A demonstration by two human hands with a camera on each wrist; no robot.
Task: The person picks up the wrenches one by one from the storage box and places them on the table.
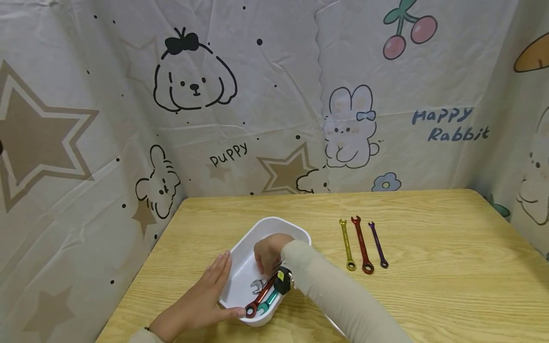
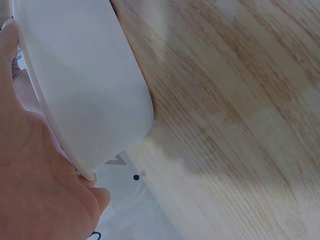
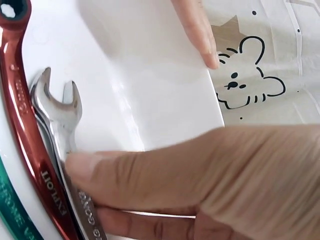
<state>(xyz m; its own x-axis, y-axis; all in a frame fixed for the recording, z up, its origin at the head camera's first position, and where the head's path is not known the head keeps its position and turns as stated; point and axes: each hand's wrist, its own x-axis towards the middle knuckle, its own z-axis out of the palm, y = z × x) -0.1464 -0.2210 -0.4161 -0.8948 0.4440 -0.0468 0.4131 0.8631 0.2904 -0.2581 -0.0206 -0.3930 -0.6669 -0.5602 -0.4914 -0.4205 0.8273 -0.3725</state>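
A white plastic bin (image 1: 240, 269) stands on the table in the head view. My left hand (image 1: 199, 295) rests on its rim, straight fingers along the left side and thumb at the near end; the left wrist view has this hand (image 2: 45, 165) against the bin's edge. Reaching inside, my right hand (image 1: 271, 252) pinches a silver wrench (image 3: 62, 112) by its shank between thumb and fingers. The wrench's open jaw points away from the hand, and its other end is hidden. Beside it in the bin lie a red wrench (image 3: 25, 110) and a green wrench (image 3: 12, 205).
Right of the bin, three wrenches lie side by side on the wooden table (image 1: 446, 267): a yellow one (image 1: 347, 245), a larger red one (image 1: 362, 245) and a purple one (image 1: 378, 245). A printed cloth (image 1: 274, 109) hangs behind the table and along its sides.
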